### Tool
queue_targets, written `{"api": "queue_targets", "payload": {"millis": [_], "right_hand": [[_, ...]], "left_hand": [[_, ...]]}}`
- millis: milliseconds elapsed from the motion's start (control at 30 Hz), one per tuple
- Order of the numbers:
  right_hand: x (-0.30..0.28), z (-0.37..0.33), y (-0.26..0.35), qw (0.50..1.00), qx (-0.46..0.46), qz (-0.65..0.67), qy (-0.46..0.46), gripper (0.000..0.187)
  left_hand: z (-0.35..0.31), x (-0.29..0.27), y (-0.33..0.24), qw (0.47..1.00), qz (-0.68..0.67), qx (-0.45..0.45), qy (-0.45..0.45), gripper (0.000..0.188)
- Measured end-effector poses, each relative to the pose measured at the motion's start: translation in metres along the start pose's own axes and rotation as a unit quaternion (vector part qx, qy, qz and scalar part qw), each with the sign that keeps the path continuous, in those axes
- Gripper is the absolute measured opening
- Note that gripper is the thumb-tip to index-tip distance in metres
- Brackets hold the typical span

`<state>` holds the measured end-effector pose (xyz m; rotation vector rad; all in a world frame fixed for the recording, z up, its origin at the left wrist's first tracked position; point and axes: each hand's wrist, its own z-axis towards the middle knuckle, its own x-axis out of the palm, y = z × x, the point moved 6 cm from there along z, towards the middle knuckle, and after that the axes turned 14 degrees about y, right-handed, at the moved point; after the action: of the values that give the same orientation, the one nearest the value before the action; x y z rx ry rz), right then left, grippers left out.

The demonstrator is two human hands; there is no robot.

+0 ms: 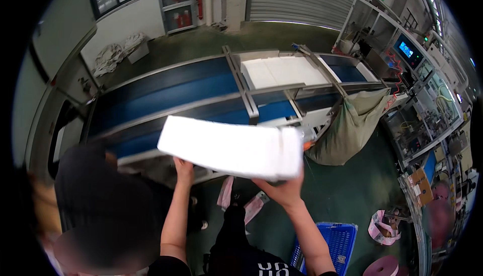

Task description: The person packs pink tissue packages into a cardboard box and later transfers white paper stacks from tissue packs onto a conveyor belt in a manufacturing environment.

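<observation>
Both my hands carry a long white block-shaped bundle (229, 147) in front of me, above the near side of the conveyor. It looks soft-edged and pale, with a band or seam near its right end; what it is made of I cannot tell. My left hand (184, 169) is under its near left side, the fingers mostly hidden behind it. At the lower right corner my right hand (283, 190) wraps round the end, thumb along the bottom edge. The bundle tilts slightly down to the right. Beyond it runs a conveyor with a blue belt (171, 87).
White slabs (284, 70) lie on the conveyor's far section. A co-worker in a dark cap (105, 195) leans in close on my left. A greenish cloth bag (352, 130) hangs off the conveyor. A blue crate (347, 246) stands by my right arm; a machine with a screen (408, 50) is far right.
</observation>
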<state>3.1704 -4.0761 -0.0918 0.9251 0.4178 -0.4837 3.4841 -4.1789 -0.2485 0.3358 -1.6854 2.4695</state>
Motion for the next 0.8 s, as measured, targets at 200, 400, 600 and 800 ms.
{"api": "queue_targets", "payload": {"millis": [200, 400, 600, 800], "right_hand": [[0.121, 0.238, -0.082, 0.987, 0.11, -0.075, 0.09, 0.096], [0.273, 0.325, -0.211, 0.915, 0.248, -0.111, 0.298, 0.094], [0.308, 0.298, -0.254, 0.756, 0.343, -0.166, 0.532, 0.08], [0.204, 0.284, -0.202, 0.918, 0.148, -0.087, 0.358, 0.037]], "left_hand": [[0.242, -0.061, 0.072, 0.985, 0.025, -0.164, 0.036, 0.076], [0.377, -0.15, 0.151, 0.889, 0.232, -0.39, 0.05, 0.093], [0.476, -0.049, 0.231, 0.839, 0.368, -0.274, 0.293, 0.072], [0.469, 0.052, 0.242, 0.856, 0.469, -0.158, 0.15, 0.059]]}}
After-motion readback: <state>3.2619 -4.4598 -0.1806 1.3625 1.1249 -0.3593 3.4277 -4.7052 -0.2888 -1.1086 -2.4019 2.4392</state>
